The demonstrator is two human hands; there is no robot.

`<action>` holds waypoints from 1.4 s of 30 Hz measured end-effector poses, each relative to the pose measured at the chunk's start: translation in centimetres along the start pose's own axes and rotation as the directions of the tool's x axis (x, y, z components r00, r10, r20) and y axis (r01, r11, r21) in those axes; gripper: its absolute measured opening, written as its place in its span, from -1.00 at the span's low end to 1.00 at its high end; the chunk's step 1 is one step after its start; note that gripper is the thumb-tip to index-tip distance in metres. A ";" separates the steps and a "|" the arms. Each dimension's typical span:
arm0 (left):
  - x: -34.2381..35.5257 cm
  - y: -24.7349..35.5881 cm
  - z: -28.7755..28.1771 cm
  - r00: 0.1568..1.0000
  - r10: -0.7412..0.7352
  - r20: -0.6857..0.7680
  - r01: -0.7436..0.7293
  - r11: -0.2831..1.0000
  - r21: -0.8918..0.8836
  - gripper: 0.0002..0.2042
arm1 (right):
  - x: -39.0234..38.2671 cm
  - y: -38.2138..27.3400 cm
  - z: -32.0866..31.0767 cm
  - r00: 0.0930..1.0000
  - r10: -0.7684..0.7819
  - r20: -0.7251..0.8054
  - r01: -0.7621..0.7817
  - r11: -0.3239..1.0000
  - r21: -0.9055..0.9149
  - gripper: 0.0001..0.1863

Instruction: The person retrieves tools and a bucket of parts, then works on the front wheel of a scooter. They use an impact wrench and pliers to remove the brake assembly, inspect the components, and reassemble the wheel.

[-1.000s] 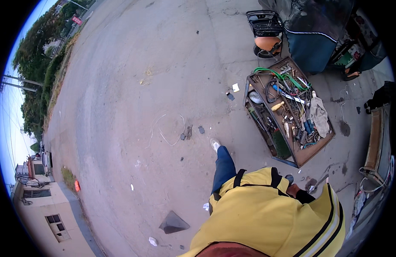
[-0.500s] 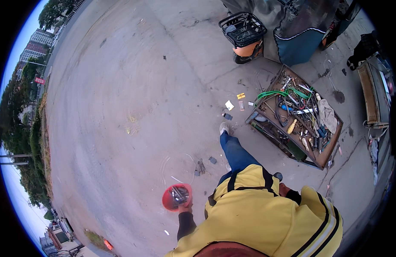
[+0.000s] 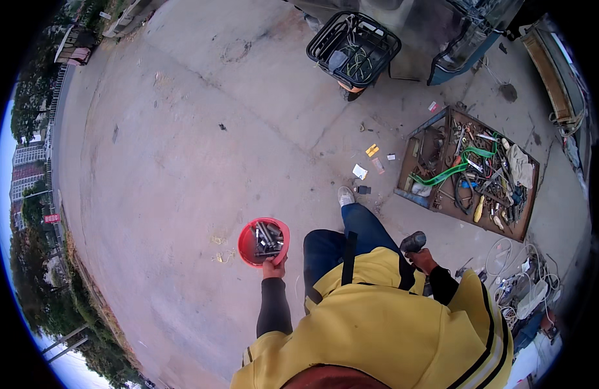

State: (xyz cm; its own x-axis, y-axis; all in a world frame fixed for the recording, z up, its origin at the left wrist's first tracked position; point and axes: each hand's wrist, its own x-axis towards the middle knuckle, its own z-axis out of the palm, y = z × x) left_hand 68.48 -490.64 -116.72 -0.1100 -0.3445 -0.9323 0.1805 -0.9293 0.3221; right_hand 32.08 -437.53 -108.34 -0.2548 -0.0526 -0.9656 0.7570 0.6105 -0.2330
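Note:
My left hand (image 3: 274, 267) grips the near rim of a red bowl-shaped container (image 3: 245, 245) that looks like an upturned hard hat. Several metal cylinders, like sockets, (image 3: 268, 237) lie inside it. My fingers are partly hidden under the rim. On the other side, my right hand (image 3: 423, 260) is closed around a dark handheld power tool (image 3: 413, 242), held low beside my right leg. Only its rounded dark body shows, so its exact kind is unclear.
Ahead to the right stands a rusty metal tool tray (image 3: 456, 211) heaped with tools and a green strap (image 3: 442, 176). A vehicle with a black basket (image 3: 354, 48) stands beyond. Tangled white cables (image 3: 529, 285) lie right. Paper scraps (image 3: 359, 172) lie near my foot.
The red container has come up and forward with my left hand. My right hand, mostly hidden before, now shows with the power tool. My legs and view have shifted; cables appear at right.

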 end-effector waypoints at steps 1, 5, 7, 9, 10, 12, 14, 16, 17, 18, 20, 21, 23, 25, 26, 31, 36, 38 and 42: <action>2.1 1.3 3.3 0.999 -0.031 0.008 0.031 0.998 0.049 -0.66 | -0.9 -2.6 0.8 1.000 -0.007 -0.016 0.007 0.999 0.039 -0.68; 8.1 5.8 17.8 0.993 -0.116 -0.014 0.116 0.962 0.247 -0.69 | -3.1 -9.8 5.4 0.985 -0.035 -0.169 0.052 0.994 0.093 -0.66; 12.6 6.9 24.1 0.994 -0.105 -0.020 0.106 0.926 0.364 -0.69 | -2.6 -11.8 7.4 0.966 -0.050 -0.254 0.062 0.997 0.040 -0.66; 18.1 6.7 29.8 0.997 -0.060 -0.057 0.081 0.848 0.524 -0.70 | -2.9 -14.0 9.5 0.938 -0.067 -0.339 0.055 0.997 -0.045 -0.69; 21.2 6.7 31.5 0.997 -0.029 -0.073 0.068 0.788 0.612 -0.71 | -3.3 -15.2 10.6 0.923 -0.079 -0.377 0.045 0.994 -0.097 -0.70; 27.8 6.6 35.9 0.999 -0.034 -0.040 0.053 0.695 0.717 -0.79 | -3.4 -15.7 13.1 0.876 -0.145 -0.461 0.096 0.987 -0.129 -0.76; 33.5 5.8 41.1 1.000 -0.009 -0.021 0.023 0.575 0.818 -0.86 | -2.9 -16.1 15.5 0.842 -0.131 -0.524 0.097 0.991 -0.092 -0.80; 40.2 4.8 46.2 0.994 0.058 0.095 -0.105 0.193 0.976 -0.82 | -1.4 -18.9 17.3 0.881 0.141 -0.452 -0.108 0.989 0.100 -0.60; 44.1 4.5 47.0 0.984 0.092 0.155 -0.161 0.071 0.984 -0.74 | 0.4 -19.1 17.5 0.893 0.123 -0.434 -0.114 0.992 0.045 -0.61; 47.9 4.6 47.7 0.969 0.132 0.211 -0.205 -0.055 0.977 -0.65 | 2.2 -18.7 18.2 0.905 0.116 -0.410 -0.125 0.992 0.005 -0.62; 53.9 5.3 50.3 0.932 0.116 0.345 -0.273 -0.405 0.873 -0.53 | 5.4 -20.5 20.8 0.922 0.111 -0.371 -0.138 0.989 -0.048 -0.63; 56.4 6.2 50.1 0.926 0.164 0.341 -0.268 -0.348 0.898 -0.53 | 6.9 -24.4 21.6 0.937 0.105 -0.334 -0.141 0.986 -0.086 -0.64; 58.7 7.0 53.5 0.913 0.106 0.394 -0.313 -0.438 0.843 -0.52 | 11.0 -29.2 23.2 0.964 0.046 -0.262 -0.083 0.988 -0.133 -0.64; 60.2 7.6 55.4 0.862 0.116 0.493 -0.384 -0.484 0.786 -0.57 | 16.9 -27.8 24.6 0.937 -0.183 -0.299 0.134 0.975 -0.179 -0.67; 61.6 9.5 54.2 0.862 0.117 0.493 -0.385 -0.480 0.788 -0.59 | 19.8 -26.9 24.8 0.933 -0.237 -0.271 0.196 0.966 -0.171 -0.68; 63.0 15.9 52.5 0.796 -0.014 0.605 -0.534 -0.489 0.690 -0.65 | 34.1 -28.4 26.4 0.816 -0.573 -0.081 0.538 0.802 -0.260 -0.71; 59.1 14.8 51.6 0.352 0.130 0.927 -0.548 -0.774 0.317 -0.61 | 43.1 -28.8 27.8 0.664 -0.745 -0.068 0.699 0.650 -0.298 -0.76; 57.5 13.2 51.5 0.061 0.125 0.990 -0.551 -0.823 0.138 -0.59 | 43.8 -30.6 27.7 0.561 -0.826 -0.052 0.731 0.524 -0.437 -0.75; 58.0 8.3 49.2 0.017 -0.014 1.000 -0.657 -0.754 0.001 -0.51 | 43.8 -34.1 27.2 0.683 -0.695 -0.226 0.650 0.719 -0.245 -0.71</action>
State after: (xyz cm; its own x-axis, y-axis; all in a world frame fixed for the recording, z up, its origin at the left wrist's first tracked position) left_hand 15.55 -524.89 -160.00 -0.9815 -0.1257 0.1443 -0.0643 0.9268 0.3700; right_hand 11.50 -482.15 -145.88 -0.8361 -0.2813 -0.4710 0.2309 0.5985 -0.7672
